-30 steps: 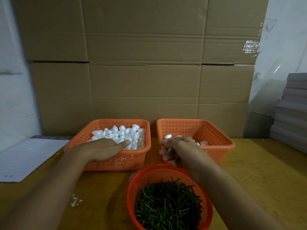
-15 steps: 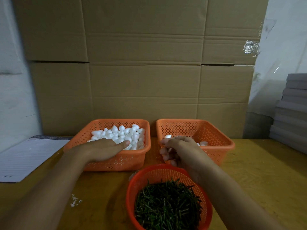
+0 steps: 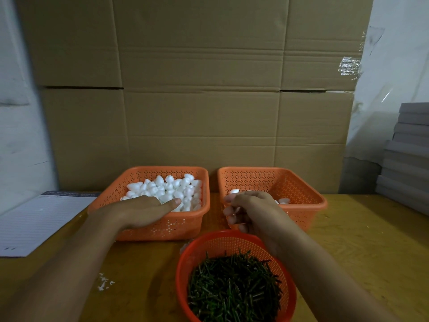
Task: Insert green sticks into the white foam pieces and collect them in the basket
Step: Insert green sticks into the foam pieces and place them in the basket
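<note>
A wooden table (image 3: pixel 362 240) carries three orange containers. At ten o'clock of the centre stands a square basket (image 3: pixel 144 231) heaped with white foam pieces (image 3: pixel 171 187); the left hand (image 3: pixel 141 210) lies over its near rim, fingers fairly straight on the foam. At two o'clock a second square basket (image 3: pixel 301 184) holds a few foam pieces (image 3: pixel 283 201). The right hand (image 3: pixel 250 210) hangs at its near left corner, fingers curled; what they hold cannot be told. At six o'clock a round basket (image 3: pixel 216 247) is full of green sticks (image 3: pixel 232 289). A lined sheet (image 3: pixel 39 224) lies at nine o'clock, white crumbs (image 3: pixel 104 281) at seven, flat cardboard (image 3: pixel 199 101) at twelve, grey stacked boards (image 3: pixel 408 154) at three
</note>
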A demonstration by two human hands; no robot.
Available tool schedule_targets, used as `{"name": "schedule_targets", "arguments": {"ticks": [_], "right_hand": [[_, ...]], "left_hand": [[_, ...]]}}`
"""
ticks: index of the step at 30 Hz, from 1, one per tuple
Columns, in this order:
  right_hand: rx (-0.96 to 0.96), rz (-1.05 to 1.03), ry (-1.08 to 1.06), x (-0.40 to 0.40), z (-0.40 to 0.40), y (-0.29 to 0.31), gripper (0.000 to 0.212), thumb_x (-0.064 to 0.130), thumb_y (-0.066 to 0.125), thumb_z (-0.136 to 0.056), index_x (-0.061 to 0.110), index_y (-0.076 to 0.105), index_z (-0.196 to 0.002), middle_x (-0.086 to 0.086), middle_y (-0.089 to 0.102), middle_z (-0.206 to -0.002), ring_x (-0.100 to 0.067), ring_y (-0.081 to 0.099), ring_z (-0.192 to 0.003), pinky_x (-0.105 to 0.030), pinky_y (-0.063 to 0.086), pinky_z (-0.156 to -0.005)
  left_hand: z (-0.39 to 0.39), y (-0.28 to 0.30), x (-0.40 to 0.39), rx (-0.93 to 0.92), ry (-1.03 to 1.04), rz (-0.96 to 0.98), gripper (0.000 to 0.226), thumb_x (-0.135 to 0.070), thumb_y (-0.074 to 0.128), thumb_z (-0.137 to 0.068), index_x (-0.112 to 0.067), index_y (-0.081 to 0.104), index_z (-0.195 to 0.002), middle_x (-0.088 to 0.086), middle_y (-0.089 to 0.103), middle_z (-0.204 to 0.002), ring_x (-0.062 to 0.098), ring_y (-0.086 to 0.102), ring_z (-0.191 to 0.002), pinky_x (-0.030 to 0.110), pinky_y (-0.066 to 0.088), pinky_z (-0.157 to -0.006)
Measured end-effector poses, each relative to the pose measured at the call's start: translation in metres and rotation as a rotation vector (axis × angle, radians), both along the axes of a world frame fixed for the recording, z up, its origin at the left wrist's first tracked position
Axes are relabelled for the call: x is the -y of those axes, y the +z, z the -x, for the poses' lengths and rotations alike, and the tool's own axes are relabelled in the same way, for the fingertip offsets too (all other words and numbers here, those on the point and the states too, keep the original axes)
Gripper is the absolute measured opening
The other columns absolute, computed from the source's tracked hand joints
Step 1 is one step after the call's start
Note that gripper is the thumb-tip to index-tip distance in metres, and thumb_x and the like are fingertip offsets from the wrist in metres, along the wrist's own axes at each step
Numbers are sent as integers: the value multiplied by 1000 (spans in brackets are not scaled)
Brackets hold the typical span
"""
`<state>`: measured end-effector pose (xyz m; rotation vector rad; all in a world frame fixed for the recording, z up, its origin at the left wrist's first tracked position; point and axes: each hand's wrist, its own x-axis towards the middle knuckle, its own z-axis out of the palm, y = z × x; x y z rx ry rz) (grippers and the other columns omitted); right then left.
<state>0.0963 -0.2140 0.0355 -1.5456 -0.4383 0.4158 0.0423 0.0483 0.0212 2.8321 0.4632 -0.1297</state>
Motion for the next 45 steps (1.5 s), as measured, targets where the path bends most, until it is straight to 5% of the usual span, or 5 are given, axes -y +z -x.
{"name": "schedule_targets", "arguments": {"ticks": [20,29,34,37,45], "right_hand": [[4,3,1,0,0,1,20,6,51,-94,7,68,-105,-1,71,-69,-9,62,-59,-22,44,-49],[0,10,5,0,-1,1,20,7,51,-94,9,68,-105,-2,72,-70,-9,63,-59,-21,44,-48],[3,-2,2,1,-1,0,20,6,51,-93,9,67,-104,-2,73,-70,-10,63,-58,-21,44,-47],[0,-1,3,1,-2,0,20,6,50,-93,9,67,-104,-3,73,-71,-10,63,-58,-21,44,-48],[-2,2,-1,0,-1,0,19,6,51,-94,9,67,-103,-2,72,-69,-10,62,-58,-22,44,-49]], "left_hand": [[1,3,0,9,63,18,79,-81,20,-89,-36,42,-150,7,21,-166,26,14,-153,54,13,-122],[2,6,2,70,-2,49,63,-68,23,-98,-36,54,-142,2,11,-168,23,-4,-155,52,8,-124],[3,6,-1,155,8,98,59,-69,33,-96,-26,71,-83,-7,68,-100,13,59,-108,36,43,-94],[2,5,-8,242,-10,103,60,-63,46,-96,-20,38,-55,-8,37,-54,7,38,-52,32,36,-64],[3,5,-19,373,-110,92,41,-50,64,-92,-12,72,-77,-1,69,-77,12,62,-76,34,49,-76]]}}
